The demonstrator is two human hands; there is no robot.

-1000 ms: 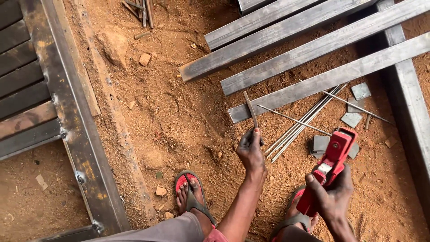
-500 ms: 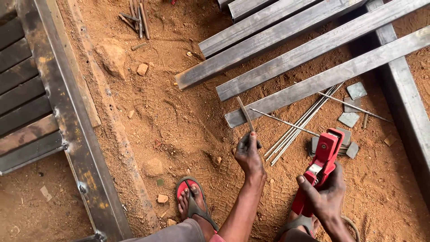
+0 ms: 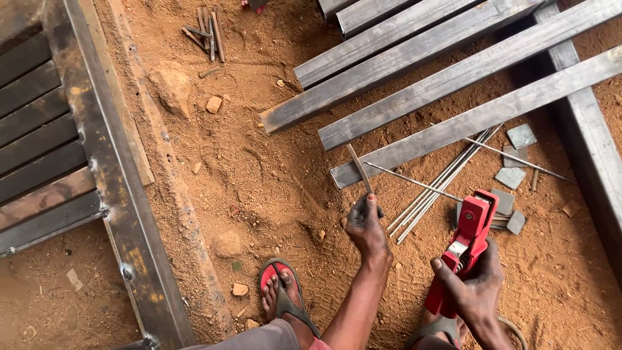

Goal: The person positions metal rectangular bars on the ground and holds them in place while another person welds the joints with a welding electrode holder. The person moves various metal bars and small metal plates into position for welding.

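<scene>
The left hand [image 3: 367,227] pinches a short rod [image 3: 359,168] — tip slanting up-left, away from the red holder [image 3: 463,249] — which the right hand's [image 3: 476,288] fingers wrap, upright.

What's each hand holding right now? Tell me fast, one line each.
Left hand: closed on a thin welding rod, fingers pinching its lower end.
Right hand: closed around a red electrode holder.

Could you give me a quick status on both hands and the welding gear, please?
Left hand pinches a short welding rod, tip up. Right hand grips the red electrode holder. Loose rods and steel tubes lie on the dirt ahead.
</scene>
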